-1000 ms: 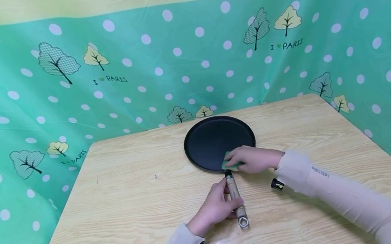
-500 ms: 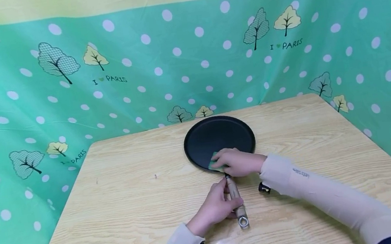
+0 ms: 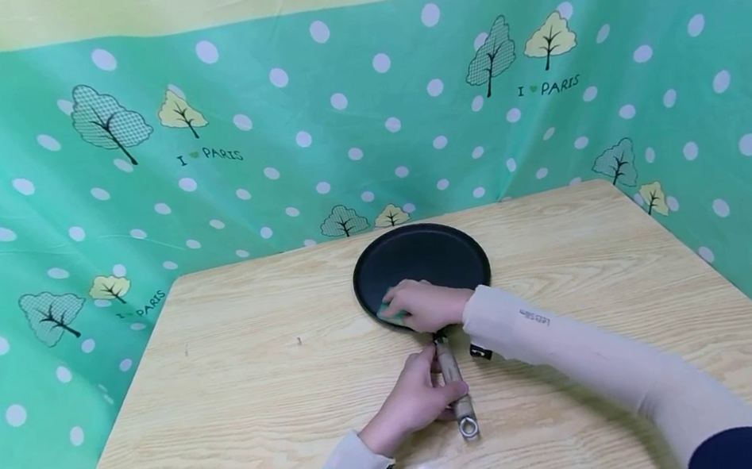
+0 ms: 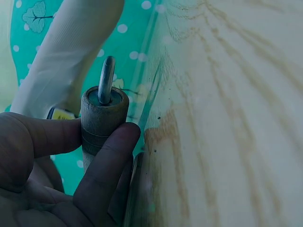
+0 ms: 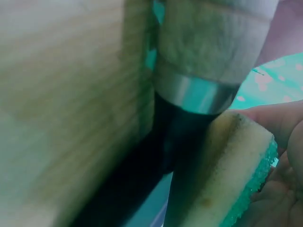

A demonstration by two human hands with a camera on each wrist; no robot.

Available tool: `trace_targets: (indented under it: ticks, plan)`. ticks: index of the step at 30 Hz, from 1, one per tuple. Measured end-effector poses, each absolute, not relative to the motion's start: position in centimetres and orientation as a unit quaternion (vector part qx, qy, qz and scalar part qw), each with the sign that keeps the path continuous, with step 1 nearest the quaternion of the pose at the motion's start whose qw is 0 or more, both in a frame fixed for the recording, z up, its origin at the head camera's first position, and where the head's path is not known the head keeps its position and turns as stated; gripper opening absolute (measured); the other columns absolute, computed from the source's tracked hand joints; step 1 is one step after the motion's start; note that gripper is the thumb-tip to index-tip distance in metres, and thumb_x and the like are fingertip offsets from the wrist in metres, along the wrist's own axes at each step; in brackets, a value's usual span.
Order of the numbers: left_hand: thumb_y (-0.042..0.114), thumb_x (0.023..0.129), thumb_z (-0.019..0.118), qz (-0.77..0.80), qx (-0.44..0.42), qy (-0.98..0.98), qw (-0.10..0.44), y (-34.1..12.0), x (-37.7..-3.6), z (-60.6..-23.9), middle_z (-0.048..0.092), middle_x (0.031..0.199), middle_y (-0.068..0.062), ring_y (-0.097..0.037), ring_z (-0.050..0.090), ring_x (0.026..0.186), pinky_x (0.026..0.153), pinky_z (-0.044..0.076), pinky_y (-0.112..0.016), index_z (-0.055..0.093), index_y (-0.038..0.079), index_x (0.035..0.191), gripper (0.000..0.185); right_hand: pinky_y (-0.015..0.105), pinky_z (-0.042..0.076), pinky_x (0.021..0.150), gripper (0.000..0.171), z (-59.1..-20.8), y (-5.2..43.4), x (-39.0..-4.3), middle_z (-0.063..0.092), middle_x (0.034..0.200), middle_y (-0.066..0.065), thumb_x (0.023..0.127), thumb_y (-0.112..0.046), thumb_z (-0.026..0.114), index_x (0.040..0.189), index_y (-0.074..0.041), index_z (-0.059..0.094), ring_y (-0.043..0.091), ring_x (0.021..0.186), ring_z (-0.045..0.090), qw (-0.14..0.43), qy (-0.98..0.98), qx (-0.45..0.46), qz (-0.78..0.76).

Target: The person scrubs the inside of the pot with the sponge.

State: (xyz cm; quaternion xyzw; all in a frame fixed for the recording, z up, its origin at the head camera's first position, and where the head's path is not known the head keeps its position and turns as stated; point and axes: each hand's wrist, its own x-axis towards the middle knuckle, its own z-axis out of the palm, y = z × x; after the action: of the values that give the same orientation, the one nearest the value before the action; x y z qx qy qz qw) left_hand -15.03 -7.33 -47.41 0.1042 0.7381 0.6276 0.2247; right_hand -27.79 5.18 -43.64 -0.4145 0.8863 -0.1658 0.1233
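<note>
Head view: left hand [image 3: 410, 402] should clamp the wooden pan handle [image 3: 450, 372] firmly while right hand [image 3: 425, 304], pinching the yellow-green sponge [image 3: 387, 313], presses flat across the round black pan [image 3: 423, 260] at centre frame.

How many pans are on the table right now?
1. The pan sits at the table's far middle; the left hand grips its handle and the right hand holds a sponge on it. None looks hidden.
</note>
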Motion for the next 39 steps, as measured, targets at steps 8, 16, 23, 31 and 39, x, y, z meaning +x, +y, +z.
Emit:
trace_targets:
  ticks: [8,16,23,31,39]
  plan:
    - [-0.006,0.094,0.069,0.635,0.111,0.73,0.225,-7.3,-15.0,-47.3,0.046,0.123,-0.024,-0.023,0.068,0.076,0.063,0.071,-0.034,0.028,-0.014,0.156,0.075,0.076,0.033,0.121,0.046,-43.4,3.2,-29.2,0.052,0.155,0.019,0.103,0.003,0.056,0.146,-0.012,0.064,0.045,0.148,0.039,0.136,0.897,-0.387,-0.164]
    - [-0.005,0.095,0.069,0.633,0.114,0.733,0.22,-7.3,-14.9,-47.3,0.043,0.123,-0.023,-0.021,0.067,0.074,0.062,0.07,-0.033,0.031,-0.009,0.157,0.073,0.069,0.044,0.115,0.042,-43.2,1.9,-30.6,0.06,0.146,0.014,0.105,0.0,0.057,0.141,-0.015,0.069,0.041,0.14,0.046,0.126,0.905,-0.378,-0.146]
    - [-0.004,0.094,0.07,0.632,0.097,0.736,0.223,-7.2,-14.9,-47.2,0.04,0.127,-0.024,-0.021,0.066,0.075,0.063,0.07,-0.033,0.02,-0.011,0.161,0.084,0.044,0.035,0.079,0.026,-43.3,0.7,-32.1,0.037,0.073,0.003,0.106,0.0,0.054,0.082,-0.007,0.061,0.024,0.082,0.041,0.117,0.907,-0.375,-0.153]
    - [-0.004,0.094,0.07,0.63,0.102,0.739,0.216,-7.4,-15.0,-47.2,0.04,0.126,-0.024,-0.019,0.066,0.073,0.062,0.07,-0.032,0.026,-0.01,0.16,0.08,0.044,0.043,0.087,0.027,-43.0,-0.3,-34.3,0.052,0.073,0.004,0.104,0.004,0.05,0.078,-0.002,0.047,0.016,0.059,0.035,0.151,0.914,-0.338,-0.169]
    - [-0.006,0.092,0.07,0.64,0.102,0.731,0.215,-7.3,-15.0,-47.5,0.041,0.124,-0.024,-0.021,0.067,0.073,0.06,0.07,-0.033,0.028,-0.009,0.16,0.08,0.052,0.048,0.1,0.041,-43.2,0.1,-36.1,0.067,0.133,0.013,0.104,0.004,0.051,0.138,-0.01,0.071,0.015,0.057,0.048,0.166,0.926,-0.294,-0.167]
